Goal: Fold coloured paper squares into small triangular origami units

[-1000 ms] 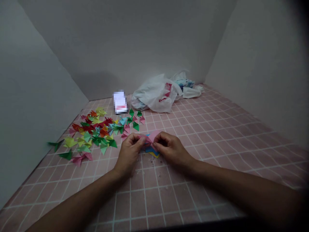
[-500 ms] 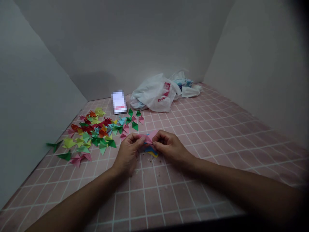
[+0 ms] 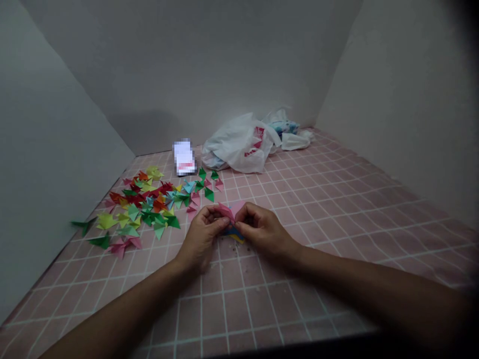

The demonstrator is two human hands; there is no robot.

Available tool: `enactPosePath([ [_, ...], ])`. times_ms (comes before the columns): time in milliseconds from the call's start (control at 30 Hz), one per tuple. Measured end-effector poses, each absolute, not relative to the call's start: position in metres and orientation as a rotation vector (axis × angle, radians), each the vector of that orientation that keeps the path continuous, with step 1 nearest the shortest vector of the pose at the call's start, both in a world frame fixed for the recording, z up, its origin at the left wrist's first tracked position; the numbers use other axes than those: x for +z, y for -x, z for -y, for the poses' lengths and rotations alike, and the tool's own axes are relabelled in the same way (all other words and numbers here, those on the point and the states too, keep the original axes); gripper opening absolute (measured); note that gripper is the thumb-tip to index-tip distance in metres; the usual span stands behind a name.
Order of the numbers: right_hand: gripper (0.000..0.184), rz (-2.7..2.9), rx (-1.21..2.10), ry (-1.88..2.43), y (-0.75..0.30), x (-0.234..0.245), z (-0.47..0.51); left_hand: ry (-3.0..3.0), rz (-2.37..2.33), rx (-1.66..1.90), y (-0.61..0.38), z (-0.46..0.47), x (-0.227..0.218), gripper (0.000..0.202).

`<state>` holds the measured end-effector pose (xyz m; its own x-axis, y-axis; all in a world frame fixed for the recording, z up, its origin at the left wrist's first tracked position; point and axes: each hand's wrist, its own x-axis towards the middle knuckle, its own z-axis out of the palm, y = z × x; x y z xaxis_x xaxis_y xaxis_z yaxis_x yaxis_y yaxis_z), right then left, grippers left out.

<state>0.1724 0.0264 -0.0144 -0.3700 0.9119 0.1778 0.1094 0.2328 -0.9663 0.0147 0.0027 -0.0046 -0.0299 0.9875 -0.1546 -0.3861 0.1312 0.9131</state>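
Between my two hands is a pink origami paper [image 3: 228, 211], partly folded, its lower part hidden by my fingers. My left hand [image 3: 204, 232] pinches its left side between thumb and fingers. On the other side, my right hand [image 3: 262, 227] is closed on its right edge, thumb against the fold. Just beneath lie blue and yellow papers [image 3: 236, 236], mostly covered by my hands. To the left spreads a pile of folded paper cranes [image 3: 145, 199] in red, orange, yellow, green, blue and pink.
A lit phone [image 3: 184, 158], its screen blurred, stands against the back wall. Right of it lies a white plastic bag [image 3: 239, 144] with red print, with more crumpled bags [image 3: 290, 132] beyond. A pink checked cloth [image 3: 337, 209] covers the surface, walled on three sides.
The pink paper has tilted more upright at its left side, and a raised fold shows between my hands. My fingers have shifted slightly; both hands still grip it.
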Motion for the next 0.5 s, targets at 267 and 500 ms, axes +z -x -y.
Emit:
enactPosePath([
  [267,0.009,1.719,1.146,0.979,-0.1728,-0.0109,-0.023,-0.759,-1.06,1.162,-0.0135,-0.0009,-0.0023,0.023],
  [500,0.016,1.488,1.578,0.942,-0.1727,-0.0079,-0.0262,-0.761,-1.078,1.176,-0.0134,-0.0025,-0.0001,0.023],
])
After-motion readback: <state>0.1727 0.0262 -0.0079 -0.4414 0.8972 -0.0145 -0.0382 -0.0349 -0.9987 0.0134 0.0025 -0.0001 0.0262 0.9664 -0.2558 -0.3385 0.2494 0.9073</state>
